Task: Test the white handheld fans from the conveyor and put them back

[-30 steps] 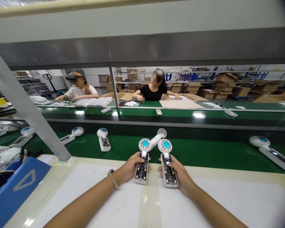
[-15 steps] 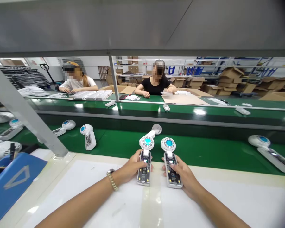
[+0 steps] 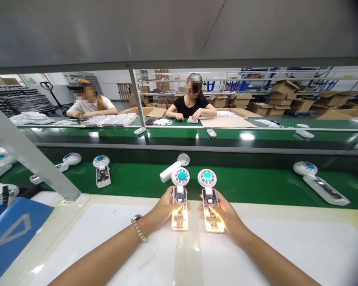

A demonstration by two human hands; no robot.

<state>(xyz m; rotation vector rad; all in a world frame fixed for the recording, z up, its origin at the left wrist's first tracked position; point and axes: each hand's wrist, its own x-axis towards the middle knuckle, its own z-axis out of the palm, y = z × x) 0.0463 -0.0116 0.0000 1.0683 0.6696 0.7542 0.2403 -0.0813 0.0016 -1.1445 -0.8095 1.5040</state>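
White-covered worktop [image 3: 155,262] closest, split by a pale strip of tape [image 3: 187,258], with a blue plastic box [image 3: 6,250] marked with a triangle outline at the left edge. Near the worktop's far edge, left hand [image 3: 166,203] and right hand [image 3: 228,216] side by side. Clamped in the left fingers, thumb on the board: left white device [image 3: 179,217] with round vented head, turquoise hub and dark circuit board, yellowish lights aglow at the lower end. Clamped likewise in the right fingers: right white device [image 3: 209,194] of the same form, also lit. Narrow gap between the two; long axes pointing away from the body, heads outermost, left one nearly straight, right one leaning slightly inward at the head. Beyond, on the glossy green belt [image 3: 241,184], just past the left head: plain-backed white device [image 3: 170,171], long axis slanting from near left to far right, nearer the left hand; contact with the held one impossible to tell. Well off to the right, nearer the right hand: slanted white device [image 3: 325,188], head at far left, base at near right. Farther, co-worker in a black top [image 3: 191,106]; behind, brown cardboard boxes [image 3: 282,95].
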